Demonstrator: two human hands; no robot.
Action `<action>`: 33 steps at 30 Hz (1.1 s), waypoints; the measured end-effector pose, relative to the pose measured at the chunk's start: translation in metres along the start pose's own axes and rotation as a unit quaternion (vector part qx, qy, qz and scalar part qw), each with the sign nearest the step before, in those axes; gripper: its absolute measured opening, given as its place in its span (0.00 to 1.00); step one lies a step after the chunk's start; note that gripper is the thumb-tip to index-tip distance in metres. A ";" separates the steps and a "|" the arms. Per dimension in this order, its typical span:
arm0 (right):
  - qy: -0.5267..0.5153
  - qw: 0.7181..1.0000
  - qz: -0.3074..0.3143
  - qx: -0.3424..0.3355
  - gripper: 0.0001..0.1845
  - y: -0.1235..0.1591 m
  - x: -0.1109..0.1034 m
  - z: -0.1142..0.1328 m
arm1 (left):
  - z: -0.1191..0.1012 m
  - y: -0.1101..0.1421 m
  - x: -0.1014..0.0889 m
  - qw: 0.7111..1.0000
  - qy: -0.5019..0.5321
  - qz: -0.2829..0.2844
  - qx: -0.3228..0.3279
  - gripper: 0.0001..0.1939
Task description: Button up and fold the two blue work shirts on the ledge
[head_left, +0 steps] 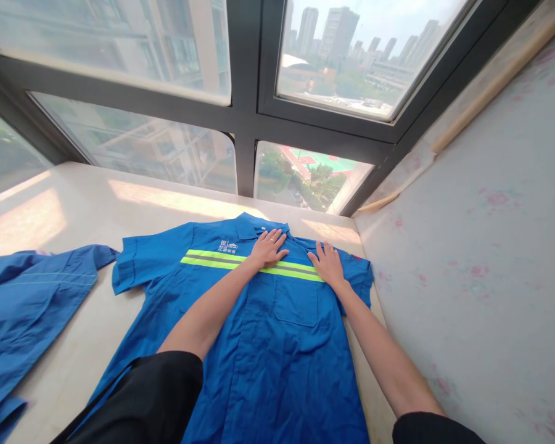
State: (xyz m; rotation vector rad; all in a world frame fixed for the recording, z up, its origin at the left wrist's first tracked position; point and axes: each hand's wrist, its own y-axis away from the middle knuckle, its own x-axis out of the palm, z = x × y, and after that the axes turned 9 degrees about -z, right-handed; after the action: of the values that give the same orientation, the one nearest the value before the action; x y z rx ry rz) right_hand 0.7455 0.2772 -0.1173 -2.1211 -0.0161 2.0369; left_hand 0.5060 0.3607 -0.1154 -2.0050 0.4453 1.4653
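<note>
A blue short-sleeved work shirt (268, 345) with a yellow-green reflective stripe across the chest lies spread out, front up, on a pale window ledge (87, 209). My left hand (268, 246) rests flat near the collar, fingers spread, a ring on one finger. My right hand (327, 264) presses flat on the shirt's right shoulder area, fingers apart. Neither hand holds anything. A chest pocket sits just below my right hand.
A second blue garment (23, 308) lies crumpled at the left of the ledge. Large windows with dark frames (245, 117) rise behind the ledge. A wall with faint floral wallpaper (490, 246) borders the right side, close to the shirt's sleeve.
</note>
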 end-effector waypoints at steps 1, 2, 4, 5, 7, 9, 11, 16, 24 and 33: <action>0.000 1.000 0.000 0.005 0.36 0.001 0.000 -0.001 | -0.001 0.001 0.000 1.000 -0.002 -0.001 -0.005 0.35; 0.001 1.000 -0.001 0.011 0.36 0.002 -0.001 -0.002 | -0.001 0.001 0.000 1.000 -0.003 -0.003 -0.010 0.34; 0.002 1.000 -0.004 0.020 0.35 0.004 -0.002 -0.002 | -0.002 0.003 -0.001 1.000 -0.005 -0.008 -0.016 0.34; 0.001 1.000 -0.007 0.021 0.35 0.004 -0.004 -0.001 | -0.002 0.004 -0.001 1.000 -0.006 -0.010 -0.019 0.34; -0.002 0.999 -0.015 0.029 0.34 0.002 -0.009 0.001 | -0.002 0.006 -0.001 0.999 -0.010 -0.018 -0.029 0.34; -0.014 0.998 -0.016 0.053 0.33 -0.007 -0.017 0.007 | -0.003 0.008 0.000 0.999 -0.012 -0.028 -0.041 0.34; -0.023 0.996 -0.003 0.087 0.33 -0.019 -0.028 0.014 | -0.004 0.009 0.000 0.998 -0.011 -0.036 -0.044 0.34; -0.057 0.998 -0.030 -0.011 0.21 -0.052 -0.044 0.039 | -0.005 0.010 -0.001 0.998 -0.012 -0.051 -0.044 0.34; -0.133 0.987 0.054 -0.078 0.19 -0.081 -0.036 0.040 | -0.003 0.013 -0.002 0.995 -0.015 -0.072 -0.067 0.37; -0.127 0.981 0.068 -0.129 0.11 -0.081 -0.035 0.035 | -0.003 0.014 -0.001 0.992 -0.016 -0.092 -0.088 0.35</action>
State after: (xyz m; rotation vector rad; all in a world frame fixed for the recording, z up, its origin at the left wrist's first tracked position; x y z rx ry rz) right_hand 0.7194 0.3566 -0.0710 -2.0341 -0.1879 2.4967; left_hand 0.4995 0.3485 -0.1172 -2.0926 0.1165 1.4623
